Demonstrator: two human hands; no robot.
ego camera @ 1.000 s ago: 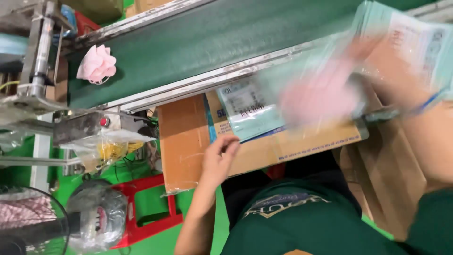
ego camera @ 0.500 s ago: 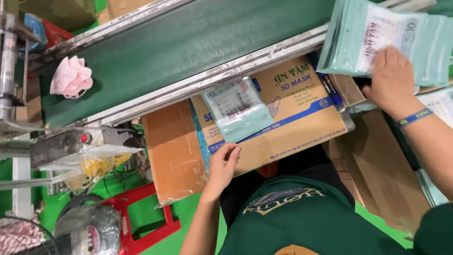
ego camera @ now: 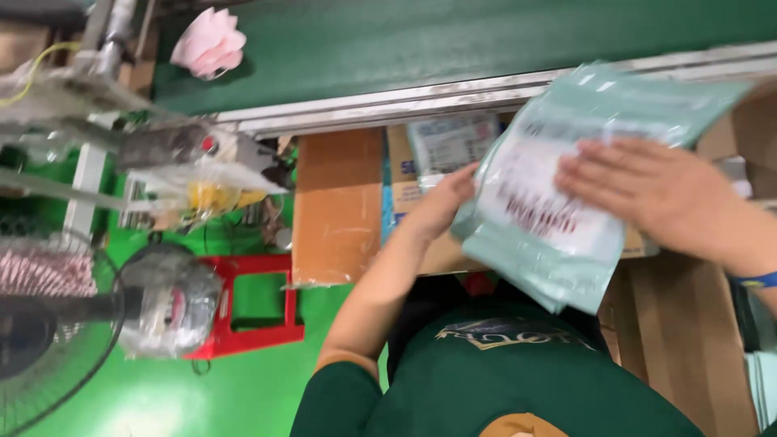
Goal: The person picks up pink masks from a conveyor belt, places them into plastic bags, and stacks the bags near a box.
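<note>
Now right hand (ego camera: 655, 194) flat, fingers spread, pressing stack of pale green packets (ego camera: 558, 210); left hand (ego camera: 441, 202) grips stack's left edge. Stack held over open cardboard box (ego camera: 340, 202). Step looks like squaring stack; next calls for lowering level. Beyond: green belt (ego camera: 453, 40), pink masks (ego camera: 208, 44).

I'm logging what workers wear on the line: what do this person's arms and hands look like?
Both hands are bare, no gloves. The left hand has a bare forearm below a dark green short sleeve with an orange cuff edge. The right hand has a blue wristband.
</note>
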